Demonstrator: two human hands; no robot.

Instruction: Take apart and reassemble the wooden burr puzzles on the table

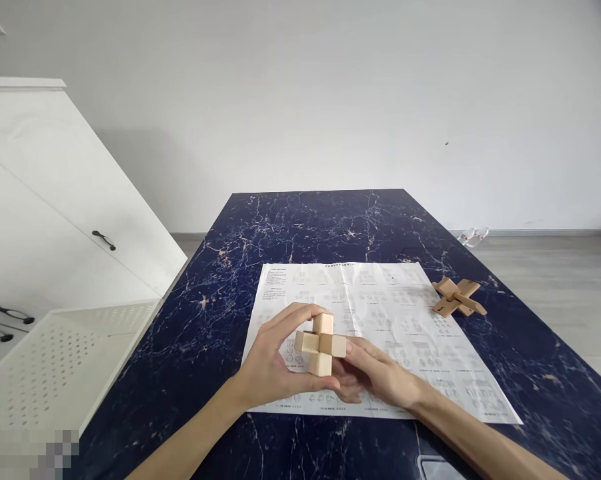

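Observation:
A light wooden burr puzzle (321, 345) of crossed blocks is held above a printed sheet (310, 293). My left hand (275, 360) grips it from the left, fingers over the top block and thumb under the bottom one. From the right, my right hand (375, 370) closes on the block that points right, its thumb against that block's end. Some of the right hand's fingers are partly hidden behind the puzzle. Rows of small line drawings and text cover the creased sheet.
A second wooden puzzle (457, 297), star-shaped and darker, lies at the sheet's right edge on the dark blue marbled table (310, 227). White cabinets (60, 187) and a perforated white surface (70, 353) stand to the left. Clear bottles (474, 237) are on the floor at right.

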